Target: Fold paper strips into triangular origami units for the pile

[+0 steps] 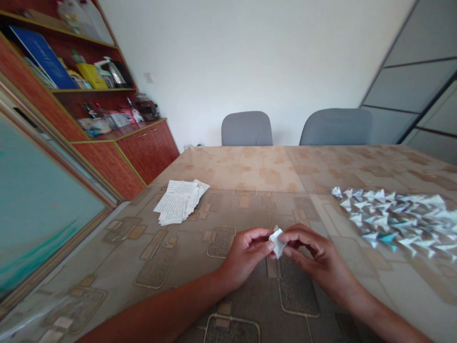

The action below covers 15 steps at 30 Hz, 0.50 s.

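Note:
A small folded piece of white paper [277,242] is held above the table between my two hands. My left hand [250,250] pinches its left side between thumb and fingers. On the other side, my right hand [310,247] has its thumb and fingertips closed at the paper's right edge. To the left lies a loose stack of printed paper sheets [182,200]. Rows of small folded paper pieces [389,216], pointed like little birds or planes, stand on the right, one of them teal.
The table [246,164] has a patterned, glossy cover. Two grey chairs [247,128] stand at its far side against a white wall. On the left, a reddish wooden cabinet [143,147] holds bottles, a kettle and a blue folder. A glazed panel [39,205] is at the near left.

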{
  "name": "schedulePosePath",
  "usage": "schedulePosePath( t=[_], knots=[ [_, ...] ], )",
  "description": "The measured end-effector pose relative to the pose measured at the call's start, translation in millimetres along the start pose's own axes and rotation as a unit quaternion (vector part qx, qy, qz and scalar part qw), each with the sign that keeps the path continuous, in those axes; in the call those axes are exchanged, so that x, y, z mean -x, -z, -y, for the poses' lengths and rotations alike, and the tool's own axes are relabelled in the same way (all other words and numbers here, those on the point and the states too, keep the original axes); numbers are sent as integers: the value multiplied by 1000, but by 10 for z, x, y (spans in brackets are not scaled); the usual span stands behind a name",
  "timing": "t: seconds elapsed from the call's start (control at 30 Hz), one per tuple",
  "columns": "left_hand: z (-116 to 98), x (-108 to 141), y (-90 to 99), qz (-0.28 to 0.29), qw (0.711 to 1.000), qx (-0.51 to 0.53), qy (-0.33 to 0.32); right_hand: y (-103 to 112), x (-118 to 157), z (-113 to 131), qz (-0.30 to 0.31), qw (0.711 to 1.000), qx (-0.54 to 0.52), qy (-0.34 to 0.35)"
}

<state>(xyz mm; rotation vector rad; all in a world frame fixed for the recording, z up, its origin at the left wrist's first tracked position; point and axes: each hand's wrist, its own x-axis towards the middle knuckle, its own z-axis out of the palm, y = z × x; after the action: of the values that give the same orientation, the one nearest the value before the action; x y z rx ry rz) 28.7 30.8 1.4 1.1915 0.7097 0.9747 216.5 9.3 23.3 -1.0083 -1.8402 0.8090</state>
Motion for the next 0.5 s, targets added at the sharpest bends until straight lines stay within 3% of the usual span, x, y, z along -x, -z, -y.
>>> schedulePosePath(
  t=[0.3, 0.5],
  knots=[
    [-29, 4, -7, 4, 1000, -12, -2, -9, -7, -22, -23, 1000, -9, -4],
    [-14, 7, -5, -10, 1000, -16, 1, 2, -2, 63, -32, 995, 85, 38]
  ],
)
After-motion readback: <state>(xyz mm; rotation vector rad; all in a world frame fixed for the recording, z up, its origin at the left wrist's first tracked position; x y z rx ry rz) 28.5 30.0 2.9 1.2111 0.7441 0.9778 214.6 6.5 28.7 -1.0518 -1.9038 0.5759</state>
